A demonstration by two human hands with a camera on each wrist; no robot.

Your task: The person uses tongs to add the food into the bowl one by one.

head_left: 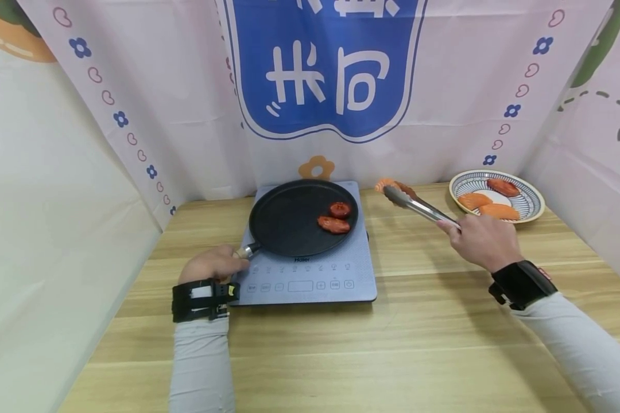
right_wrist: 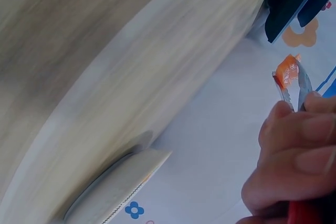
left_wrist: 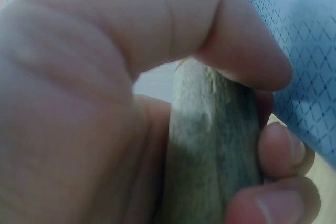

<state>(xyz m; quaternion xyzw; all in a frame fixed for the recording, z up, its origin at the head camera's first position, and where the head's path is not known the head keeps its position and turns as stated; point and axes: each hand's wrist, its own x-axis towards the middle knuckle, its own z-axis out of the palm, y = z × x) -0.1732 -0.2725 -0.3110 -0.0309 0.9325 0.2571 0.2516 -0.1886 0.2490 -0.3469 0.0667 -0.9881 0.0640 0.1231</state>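
Note:
My left hand (head_left: 214, 264) curls its fingers around the wooden handle (left_wrist: 210, 145) of a round black frying pan (head_left: 289, 215). In the pan's right part lie a round dark red food piece (head_left: 339, 210) and an oblong reddish piece (head_left: 333, 224). My right hand (head_left: 485, 241) grips metal tongs (head_left: 426, 210) above the table, between pan and plate. Pinched in the tong tips is an orange food piece (right_wrist: 287, 71), partly covered by them. A patterned plate (head_left: 536, 207) to the right holds orange slices (head_left: 498, 211) and a reddish piece (head_left: 503, 187).
Under the pan sits a flat induction cooker (head_left: 315, 292) with its control panel at the front. The wooden table (head_left: 310, 361) extends around it. A printed cloth (head_left: 201, 86) hangs behind, with pale cloth walls at both sides.

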